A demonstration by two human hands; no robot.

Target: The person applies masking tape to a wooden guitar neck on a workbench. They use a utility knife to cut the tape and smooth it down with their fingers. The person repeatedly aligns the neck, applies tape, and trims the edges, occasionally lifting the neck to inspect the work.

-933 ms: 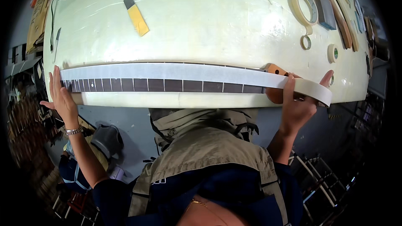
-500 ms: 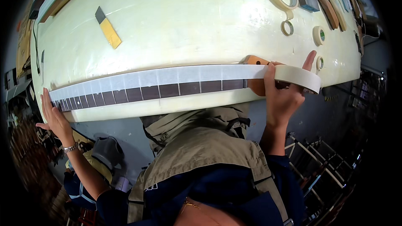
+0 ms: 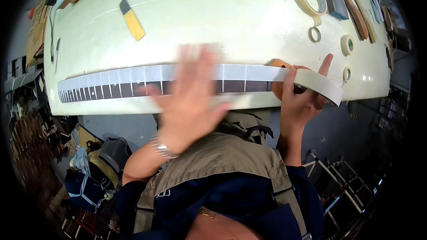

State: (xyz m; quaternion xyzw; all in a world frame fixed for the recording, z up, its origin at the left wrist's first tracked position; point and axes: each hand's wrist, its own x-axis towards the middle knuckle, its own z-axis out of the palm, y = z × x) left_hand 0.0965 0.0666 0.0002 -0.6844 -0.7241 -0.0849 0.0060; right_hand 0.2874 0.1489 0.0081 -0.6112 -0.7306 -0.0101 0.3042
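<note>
my left hand (image 3: pixel 190 100) is blurred, spread wide with the palm down over the middle of the fretted neck (image 3: pixel 126 90); it grasps nothing, the fingers reaching past the far edge, and i cannot tell whether the palm presses on the surface or is just above it; my right hand (image 3: pixel 302 106) is closed on the roll of tape (image 3: pixel 318 86), thumb near the spot where the white strip (image 3: pixel 124 75) leaves the roll, one finger pointing away from me beyond it; the neck lies lengthwise along my edge of the pale table (image 3: pixel 213 13), its narrow frets to my left and its brown headstock (image 3: pixel 276 90) to my right, partly hidden by my right hand and the tape; the strip runs along the far half of the dark fretboard, with fret lines showing through it, while the near half is bare; farther off on the table lies a yellow-handled scraper (image 3: pixel 134 25), a thin knife (image 3: pixel 58 49) is near the left edge, and toward the far right sit a large tape ring (image 3: pixel 302 1), a green-centred roll (image 3: pixel 348 45) and a grey block (image 3: pixel 334 2)
</note>
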